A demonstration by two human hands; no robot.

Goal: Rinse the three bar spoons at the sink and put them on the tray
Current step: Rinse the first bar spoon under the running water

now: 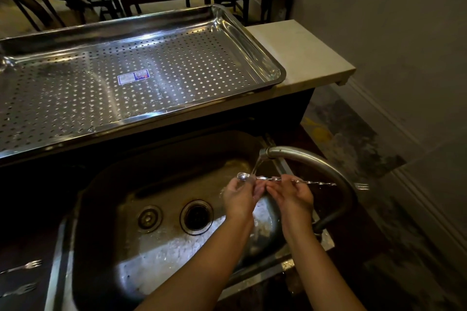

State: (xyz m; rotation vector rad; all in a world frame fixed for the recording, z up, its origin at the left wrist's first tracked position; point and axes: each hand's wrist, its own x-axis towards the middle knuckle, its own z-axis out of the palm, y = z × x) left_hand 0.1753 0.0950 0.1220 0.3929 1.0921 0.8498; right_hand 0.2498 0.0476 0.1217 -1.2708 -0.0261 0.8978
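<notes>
Bar spoons are my job here, and two of them lie on the dark surface (pixel 22 247) at the far left, beside the sink: one fork-tipped end (pixel 31 264) nearer the tray, the other (pixel 24 288) closer to me. Beyond them the perforated steel tray (pixel 252 40) sits on the raised ledge behind the sink, a small blue-and-white sticker (pixel 133 77) on its floor. Below it lies the sink (pixel 83 209) with a small round plug (pixel 149 218) and, to its right, the open drain (pixel 196 217). Over the right part of the basin my left hand (pixel 238 199) holds the third spoon (pixel 275 179) level; my fingers (pixel 249 180) curl around it just behind the bowl, which pokes out to the left. Water falls from the spout of the curved faucet (pixel 316 159) onto the stem right beside that bowl. My right hand (pixel 294 195) grips the twisted stem further along, fingers wrapped over it, almost touching the left. The stem runs on to the right, behind the faucet's neck, and its fork tip shows past it. A pale stone slab (pixel 303 53) ends the ledge at the tray's right.
</notes>
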